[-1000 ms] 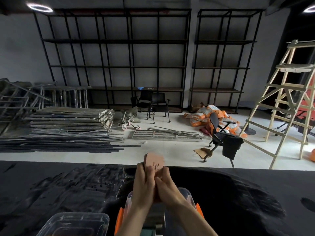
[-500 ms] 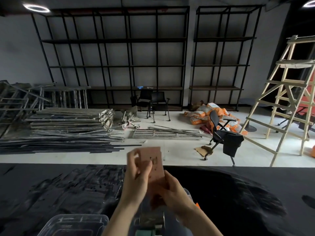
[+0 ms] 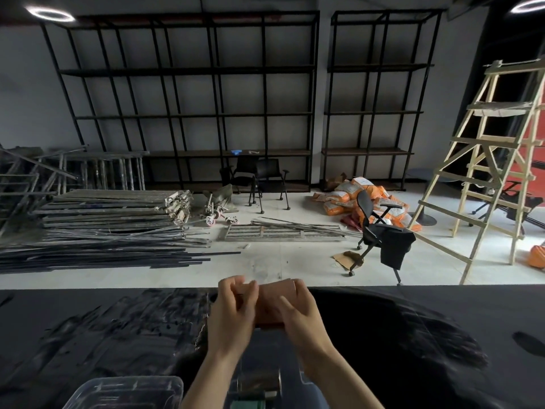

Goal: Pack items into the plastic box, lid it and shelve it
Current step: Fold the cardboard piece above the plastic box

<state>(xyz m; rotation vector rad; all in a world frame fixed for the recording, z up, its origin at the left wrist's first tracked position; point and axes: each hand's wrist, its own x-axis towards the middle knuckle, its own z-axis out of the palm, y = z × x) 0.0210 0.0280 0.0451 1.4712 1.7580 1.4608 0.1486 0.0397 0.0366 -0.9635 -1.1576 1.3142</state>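
Pink card [image 3: 275, 302] now turned flat, was upright half a sec ago. Both hands on it: left hand [image 3: 233, 317] pinching left edge, right hand [image 3: 298, 323] gripping right side, above the desk [image 3: 413, 335]. Box [image 3: 265, 385] sits below the wrists, so prob going in next. Lid [image 3: 126, 392] near-left, still off.

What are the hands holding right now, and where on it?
Both grip a pinkish flat card: left hand on its left edge, right hand on its right side.
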